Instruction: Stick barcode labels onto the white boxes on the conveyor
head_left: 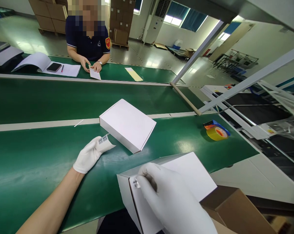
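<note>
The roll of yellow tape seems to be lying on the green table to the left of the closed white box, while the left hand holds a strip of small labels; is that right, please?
Not quite: in the head view the roll of yellow tape lies on the green table to the right of the closed white box, not the left. The left hand does hold a strip of small labels.

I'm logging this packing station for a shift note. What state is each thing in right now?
Left hand: gloved, holding small labels at its fingertips.
Right hand: gloved, pressing a label onto the near white box.
Far white box: closed, lying flat on the green belt.
Tape roll: lying flat, untouched.
Notebook: open.
Phone: screen dark.
</note>
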A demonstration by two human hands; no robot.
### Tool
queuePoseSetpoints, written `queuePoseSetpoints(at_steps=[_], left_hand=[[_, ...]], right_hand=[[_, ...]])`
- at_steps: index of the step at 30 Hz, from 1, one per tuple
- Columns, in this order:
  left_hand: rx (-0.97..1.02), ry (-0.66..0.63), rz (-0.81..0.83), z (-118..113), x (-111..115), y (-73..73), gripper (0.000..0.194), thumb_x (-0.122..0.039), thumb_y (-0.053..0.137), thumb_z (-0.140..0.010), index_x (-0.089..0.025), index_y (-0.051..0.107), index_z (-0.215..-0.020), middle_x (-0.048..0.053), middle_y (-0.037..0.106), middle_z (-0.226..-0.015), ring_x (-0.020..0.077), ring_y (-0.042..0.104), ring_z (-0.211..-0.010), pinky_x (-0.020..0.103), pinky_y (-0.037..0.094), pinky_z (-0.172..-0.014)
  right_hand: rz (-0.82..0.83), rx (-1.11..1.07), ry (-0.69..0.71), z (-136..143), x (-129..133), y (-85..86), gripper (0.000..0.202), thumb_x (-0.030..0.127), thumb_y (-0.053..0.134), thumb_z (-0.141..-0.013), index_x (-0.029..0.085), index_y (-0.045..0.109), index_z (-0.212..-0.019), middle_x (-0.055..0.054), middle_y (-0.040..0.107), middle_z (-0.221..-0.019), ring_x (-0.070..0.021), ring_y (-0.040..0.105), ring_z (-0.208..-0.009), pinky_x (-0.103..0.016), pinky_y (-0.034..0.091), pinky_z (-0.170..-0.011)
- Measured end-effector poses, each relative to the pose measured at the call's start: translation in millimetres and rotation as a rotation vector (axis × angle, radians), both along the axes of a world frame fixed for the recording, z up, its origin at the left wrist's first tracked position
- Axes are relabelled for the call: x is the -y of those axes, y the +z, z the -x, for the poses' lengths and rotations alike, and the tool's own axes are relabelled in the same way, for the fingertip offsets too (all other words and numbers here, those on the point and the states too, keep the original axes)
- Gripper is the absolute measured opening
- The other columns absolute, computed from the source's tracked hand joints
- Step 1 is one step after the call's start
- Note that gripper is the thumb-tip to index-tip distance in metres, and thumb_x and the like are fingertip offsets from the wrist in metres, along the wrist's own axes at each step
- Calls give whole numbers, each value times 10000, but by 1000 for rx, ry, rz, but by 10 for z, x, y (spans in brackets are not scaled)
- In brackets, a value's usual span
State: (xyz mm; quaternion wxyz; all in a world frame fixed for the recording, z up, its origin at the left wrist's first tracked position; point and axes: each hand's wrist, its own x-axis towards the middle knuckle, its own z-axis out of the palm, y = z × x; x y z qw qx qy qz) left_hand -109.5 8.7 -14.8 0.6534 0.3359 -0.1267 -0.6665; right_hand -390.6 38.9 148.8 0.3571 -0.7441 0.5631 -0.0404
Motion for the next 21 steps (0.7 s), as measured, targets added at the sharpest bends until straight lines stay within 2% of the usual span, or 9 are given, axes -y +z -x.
queuePoseSetpoints(at_steps=[4,6,7,9,12,15,18,19,21], left_hand=[[8,1,12,-12,-3,-40,309,-261,630,-927,-121,666,-1200,136,467,-1508,361,574,-1298,407,600,-1038],[13,7,11,-13,4,-70,299,-266,629,-930,-131,672,-1193,132,476,-1501,336,583,-1292,385,605,-1029],[10,7,12,-12,9,-82,291,-267,632,-929,-139,677,-1186,127,479,-1500,329,586,-1290,382,604,-1029],[0,5,9,-9,19,-97,273,-270,645,-920,-149,688,-1161,120,489,-1492,329,591,-1284,383,606,-1022],[-3,7,-4,-18,28,-100,262,-262,651,-913,-144,694,-1143,124,503,-1478,338,582,-1295,385,605,-1024],[6,5,7,-50,43,-96,267,-265,631,-927,-144,685,-1159,127,493,-1489,332,550,-1336,399,584,-1064],[36,10,22,-104,94,-107,284,-258,613,-939,-145,671,-1193,131,488,-1492,306,523,-1371,369,584,-1069],[43,6,32,-132,119,-121,297,-256,611,-940,-146,665,-1211,130,487,-1493,303,513,-1382,364,580,-1077],[51,-15,50,-211,172,-173,334,-267,613,-938,-152,652,-1249,127,497,-1485,309,500,-1394,376,560,-1113]], right_hand=[[157,-329,71,-62,-24,-20,216,305,434,-968,188,560,-836,-28,543,-741,-160,506,-649,-269,236,-526],[351,-452,148,-26,-38,-72,184,318,515,-930,195,625,-1012,-46,541,-731,-179,504,-613,-275,255,-515],[475,-434,216,16,-43,-114,295,356,581,-899,198,630,-1143,-61,578,-802,-200,538,-663,-284,333,-539],[726,-300,420,134,-50,-219,619,483,721,-785,206,583,-1321,-117,614,-1119,-298,592,-931,-382,501,-724],[936,-164,675,328,-49,-340,903,669,775,-637,154,561,-1347,-175,404,-1479,-452,405,-1274,-584,453,-984],[852,-242,637,471,-18,-353,992,629,751,-651,71,499,-1431,-247,273,-1540,-497,260,-1377,-667,328,-1077],[710,-306,675,539,105,-319,987,397,758,-625,109,424,-1509,-236,120,-1596,-500,130,-1439,-688,161,-1154],[699,-300,716,542,167,-308,996,332,753,-612,149,402,-1526,-226,116,-1595,-498,153,-1426,-693,144,-1146],[672,-282,770,522,295,-280,988,251,740,-610,230,378,-1529,-200,269,-1513,-440,323,-1314,-671,222,-1099]])
